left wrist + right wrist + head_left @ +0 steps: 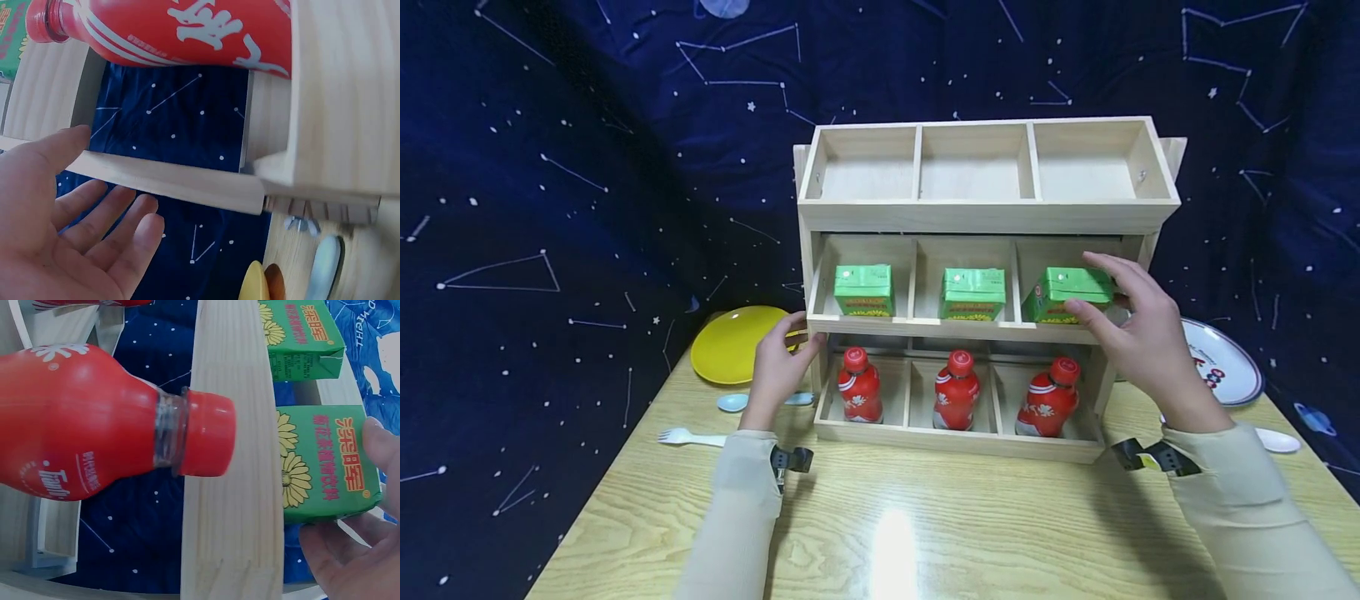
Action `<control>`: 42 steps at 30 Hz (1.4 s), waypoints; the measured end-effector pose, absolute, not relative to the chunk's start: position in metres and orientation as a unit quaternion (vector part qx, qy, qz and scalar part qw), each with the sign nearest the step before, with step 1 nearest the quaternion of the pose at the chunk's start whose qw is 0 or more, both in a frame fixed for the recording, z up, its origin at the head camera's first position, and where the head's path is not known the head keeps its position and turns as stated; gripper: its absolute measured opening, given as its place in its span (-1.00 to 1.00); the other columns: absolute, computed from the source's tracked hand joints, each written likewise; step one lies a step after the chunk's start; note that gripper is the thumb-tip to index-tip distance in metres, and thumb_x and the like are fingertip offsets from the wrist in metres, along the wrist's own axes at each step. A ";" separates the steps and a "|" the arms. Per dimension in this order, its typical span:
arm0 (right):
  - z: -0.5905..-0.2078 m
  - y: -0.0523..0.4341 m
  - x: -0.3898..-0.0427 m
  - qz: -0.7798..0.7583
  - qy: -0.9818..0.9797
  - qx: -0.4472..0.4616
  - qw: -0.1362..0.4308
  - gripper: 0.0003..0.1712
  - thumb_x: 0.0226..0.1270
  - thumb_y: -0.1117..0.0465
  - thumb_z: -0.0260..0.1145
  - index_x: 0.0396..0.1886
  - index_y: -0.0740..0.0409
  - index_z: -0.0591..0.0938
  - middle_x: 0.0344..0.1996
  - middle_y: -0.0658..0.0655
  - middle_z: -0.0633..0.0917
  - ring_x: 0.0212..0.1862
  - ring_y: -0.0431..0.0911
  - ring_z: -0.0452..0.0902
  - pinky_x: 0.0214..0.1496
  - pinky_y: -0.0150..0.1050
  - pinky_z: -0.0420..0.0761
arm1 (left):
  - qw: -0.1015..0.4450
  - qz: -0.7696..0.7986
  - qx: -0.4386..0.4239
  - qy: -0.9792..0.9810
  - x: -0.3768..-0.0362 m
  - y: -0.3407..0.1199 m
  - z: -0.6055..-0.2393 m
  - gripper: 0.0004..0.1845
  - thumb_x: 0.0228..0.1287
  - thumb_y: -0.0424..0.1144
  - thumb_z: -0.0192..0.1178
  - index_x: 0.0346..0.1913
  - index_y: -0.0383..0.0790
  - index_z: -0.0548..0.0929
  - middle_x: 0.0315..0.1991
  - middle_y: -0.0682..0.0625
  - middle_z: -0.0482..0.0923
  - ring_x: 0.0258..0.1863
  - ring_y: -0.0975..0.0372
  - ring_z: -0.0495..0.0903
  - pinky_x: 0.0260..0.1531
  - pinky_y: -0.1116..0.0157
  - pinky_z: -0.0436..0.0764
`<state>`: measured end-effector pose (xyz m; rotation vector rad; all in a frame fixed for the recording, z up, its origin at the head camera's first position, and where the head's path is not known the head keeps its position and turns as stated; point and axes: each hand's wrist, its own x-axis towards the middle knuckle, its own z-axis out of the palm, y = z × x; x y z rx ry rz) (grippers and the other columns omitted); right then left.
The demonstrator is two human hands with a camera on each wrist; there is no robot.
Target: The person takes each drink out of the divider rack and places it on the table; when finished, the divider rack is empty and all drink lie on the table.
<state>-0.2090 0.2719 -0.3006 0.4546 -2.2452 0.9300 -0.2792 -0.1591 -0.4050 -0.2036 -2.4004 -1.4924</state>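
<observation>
A three-tier wooden rack (985, 217) stands on the table. Its middle tier holds three green cartons, and the bottom tier holds three red bottles (956, 390). My right hand (1101, 287) grips the right green carton (1060, 287) in the middle tier's right compartment, thumb in front and fingers over its top. The right wrist view shows that carton (325, 465) between my fingers (350, 556), with a red bottle (94, 428) below it. My left hand (793, 346) is open at the rack's left end, thumb against the middle tier's front rail (169, 181).
A yellow plate (733, 343), a pale blue spoon (732, 402) and a white fork (688, 437) lie left of the rack. A patterned white plate (1225, 362) and a white spoon (1277, 440) lie to its right. Dark starry cloth hangs behind.
</observation>
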 end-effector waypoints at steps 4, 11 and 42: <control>-0.302 0.272 -0.210 0.360 -0.855 0.175 0.329 -0.31 0.22 0.33 0.46 0.36 0.07 0.49 0.16 0.18 0.55 -0.01 -0.36 0.38 -0.02 -0.67 0.36 | 0.165 -0.533 -0.067 -0.827 -0.279 -0.157 -0.406 -0.54 0.33 -0.13 0.31 0.23 -0.19 0.56 0.09 -0.12 0.59 0.02 -0.02 0.62 0.02 0.11 0.65; -0.310 0.275 -0.216 0.399 -0.842 0.187 0.312 -0.26 0.14 0.52 0.43 0.34 0.10 0.50 0.05 0.05 0.54 -0.04 -0.28 0.47 -0.03 -0.67 0.45 | 0.172 -0.552 -0.069 -0.813 -0.279 -0.160 -0.410 -0.58 0.32 -0.17 0.33 0.19 -0.21 0.60 0.04 -0.12 0.62 -0.01 -0.01 0.64 0.02 0.13 0.65; -0.266 0.284 -0.169 0.405 -0.780 0.150 0.454 -0.41 0.06 0.59 0.45 0.15 0.38 0.58 -0.06 0.01 0.68 -0.13 -0.28 0.60 -0.17 -0.64 0.52 | 0.140 -0.546 -0.069 -0.823 -0.282 -0.164 -0.410 -0.52 0.30 -0.03 0.33 0.23 -0.09 0.61 0.15 -0.02 0.58 0.03 0.08 0.63 -0.02 0.16 0.66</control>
